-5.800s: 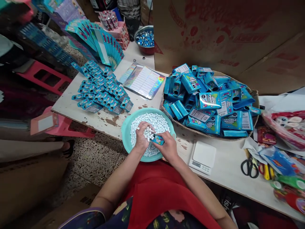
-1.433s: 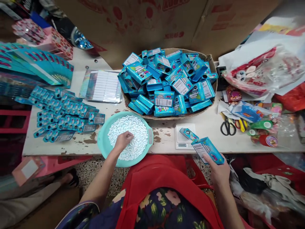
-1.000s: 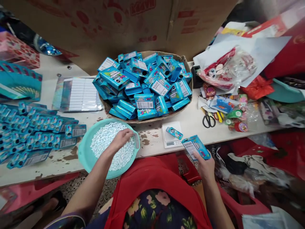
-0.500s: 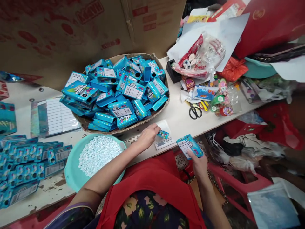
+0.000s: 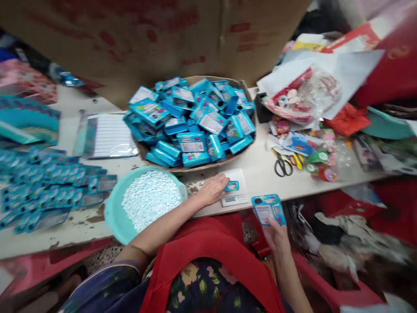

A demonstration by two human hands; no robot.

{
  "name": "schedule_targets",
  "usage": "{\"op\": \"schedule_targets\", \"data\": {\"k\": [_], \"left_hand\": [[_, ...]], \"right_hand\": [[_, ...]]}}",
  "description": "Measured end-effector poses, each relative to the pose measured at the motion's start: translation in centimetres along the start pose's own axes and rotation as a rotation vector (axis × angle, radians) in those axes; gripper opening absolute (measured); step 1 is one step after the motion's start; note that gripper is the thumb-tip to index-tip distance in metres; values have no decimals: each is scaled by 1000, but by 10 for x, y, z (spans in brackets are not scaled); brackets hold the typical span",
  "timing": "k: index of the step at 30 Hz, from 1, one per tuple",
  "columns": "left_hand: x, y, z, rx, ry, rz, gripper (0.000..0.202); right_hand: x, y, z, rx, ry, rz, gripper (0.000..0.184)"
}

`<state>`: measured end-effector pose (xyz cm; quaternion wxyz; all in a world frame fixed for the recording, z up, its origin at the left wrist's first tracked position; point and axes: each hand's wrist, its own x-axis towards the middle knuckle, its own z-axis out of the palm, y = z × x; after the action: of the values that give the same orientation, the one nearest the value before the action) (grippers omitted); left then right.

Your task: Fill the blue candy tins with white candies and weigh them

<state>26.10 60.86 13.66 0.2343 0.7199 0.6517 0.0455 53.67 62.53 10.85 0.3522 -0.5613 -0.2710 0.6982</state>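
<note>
My left hand (image 5: 213, 190) reaches over the table edge and its fingers pinch a small blue candy box (image 5: 231, 186) that lies on a white scale (image 5: 235, 193). My right hand (image 5: 276, 229) is held below the table edge and grips a larger blue box (image 5: 268, 209) upright, label side toward me. A teal bowl (image 5: 112, 211) full of small white candies (image 5: 150, 198) sits left of my left forearm. Behind the scale stands a basket (image 5: 239, 153) heaped with blue boxes (image 5: 192, 119).
Rows of small blue boxes (image 5: 48, 187) lie at the left, with a lined card (image 5: 109, 135) behind them. Scissors (image 5: 281, 165), tape rolls and bags clutter the table's right side. A big cardboard box (image 5: 163, 39) stands at the back. A red stool (image 5: 325, 282) is at lower right.
My left hand left the bowl of white candies and moved right to the small box on the scale. The right hand tilted its larger box more upright. The view swung about.
</note>
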Motion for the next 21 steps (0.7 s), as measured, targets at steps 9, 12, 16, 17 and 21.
{"op": "schedule_targets", "data": {"k": [9,12,16,17,21], "left_hand": [[-204,-114,-62,134,632,-944,37],[-231,-177,-59,231,669,-1279,39],[-230,-245,-44,144,488,-1459,36],[-228,-256,-39,130,451,-1476,35],[-229,-271,-25,130,500,-1505,38]], "right_hand": [[23,36,30,-162,-73,197,56],[18,38,46,-131,-112,211,55],[11,39,52,-216,-188,261,63],[9,40,52,-235,-207,268,67],[5,43,58,-272,-264,284,78]]}}
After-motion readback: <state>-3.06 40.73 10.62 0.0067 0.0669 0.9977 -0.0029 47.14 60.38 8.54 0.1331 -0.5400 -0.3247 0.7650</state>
